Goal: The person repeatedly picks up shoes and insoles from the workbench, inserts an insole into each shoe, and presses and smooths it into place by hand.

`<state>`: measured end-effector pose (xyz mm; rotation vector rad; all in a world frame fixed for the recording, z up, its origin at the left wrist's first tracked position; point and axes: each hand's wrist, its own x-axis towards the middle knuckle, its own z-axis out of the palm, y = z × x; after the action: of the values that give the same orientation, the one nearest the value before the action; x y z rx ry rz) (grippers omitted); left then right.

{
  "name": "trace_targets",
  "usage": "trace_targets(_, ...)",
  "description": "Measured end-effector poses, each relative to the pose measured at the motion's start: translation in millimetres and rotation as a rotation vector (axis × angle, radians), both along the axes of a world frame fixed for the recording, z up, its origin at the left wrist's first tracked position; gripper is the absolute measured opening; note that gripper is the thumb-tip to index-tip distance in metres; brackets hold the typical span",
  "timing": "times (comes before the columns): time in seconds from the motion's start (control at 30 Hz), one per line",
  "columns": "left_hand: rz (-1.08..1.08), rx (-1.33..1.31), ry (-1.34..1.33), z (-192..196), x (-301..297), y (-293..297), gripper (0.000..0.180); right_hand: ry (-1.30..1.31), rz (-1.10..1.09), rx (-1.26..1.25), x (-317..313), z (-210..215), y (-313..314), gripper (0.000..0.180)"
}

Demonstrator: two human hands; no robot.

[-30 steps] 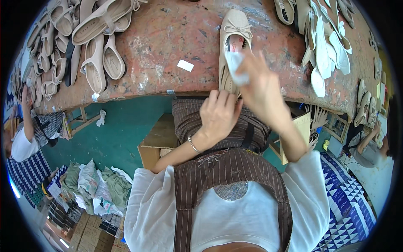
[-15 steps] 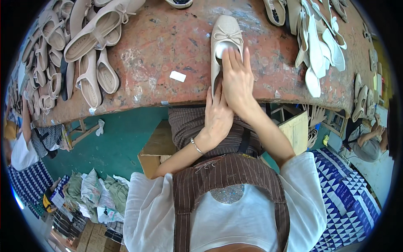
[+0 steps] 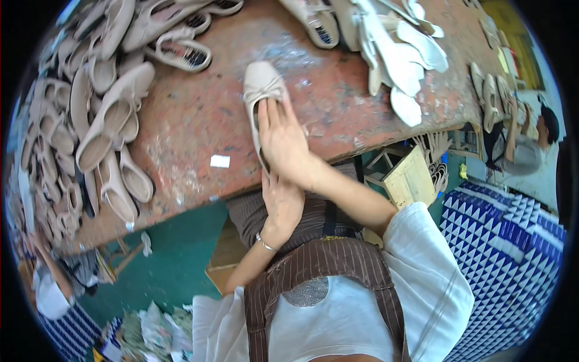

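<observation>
A beige flat shoe (image 3: 262,77) with a small bow lies on the worn reddish table (image 3: 187,127), its toe pointing away from me. My right hand (image 3: 283,145) reaches into the shoe's opening, fingers stretched out flat and pressed down inside it. At the heel end, my left hand (image 3: 282,208) grips the back of the shoe; its fingertips are partly covered by my right hand. The inside of the shoe is mostly hidden beneath my fingers.
Many beige shoes (image 3: 114,120) are heaped at the left. White insole-shaped pieces (image 3: 395,60) form a pile at the right, beside another beige shoe (image 3: 313,23). A small white label (image 3: 220,161) lies left of my hands. Other people (image 3: 525,151) sit at both sides.
The view has turned and shifted, so table and piles sit differently. My right hand has slid deeper toward the toe, covering the white inside that showed before. My left hand stays at the heel.
</observation>
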<state>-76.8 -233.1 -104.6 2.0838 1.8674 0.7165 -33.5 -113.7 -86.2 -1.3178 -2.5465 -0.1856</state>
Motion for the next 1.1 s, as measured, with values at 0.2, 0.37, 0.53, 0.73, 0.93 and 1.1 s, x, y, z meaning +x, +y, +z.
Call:
trace_targets(0.2, -0.001, -0.012, 0.108, 10.6, 5.9, 8.3, 0.035, -0.131, -0.009, -0.18, -5.9, 0.6, 29.1, 0.027)
trace_targets(0.37, 0.026, 0.028, 0.13, 8.7, 3.4, 5.6, 0.035, -0.016, -0.048, 0.147, -5.5, -11.4, 17.7, 0.029)
trace_targets(0.53, 0.052, 0.076, 0.178, 2.3, 8.7, 11.7, 0.036, -0.238, 0.016, -0.452, -13.8, 22.1, 49.0, 0.028)
trace_targets(0.73, 0.048, 0.13, -0.218, 36.6, -59.7, 2.5, 0.039, 0.78, 0.628, -0.944, 55.9, 82.8, 56.4, 0.039)
trace_targets(0.93, 0.394, 0.571, 0.18, 127.5, -247.4, 46.5, 0.017, 0.446, -0.4, 0.025, 224.3, 79.0, 122.6, 0.031)
trace_targets(1.1, 0.59, 0.653, 0.531, 190.4, -356.6, 143.7, 0.035, 0.395, -0.319, -0.168, 260.6, 28.6, 148.0, 0.052)
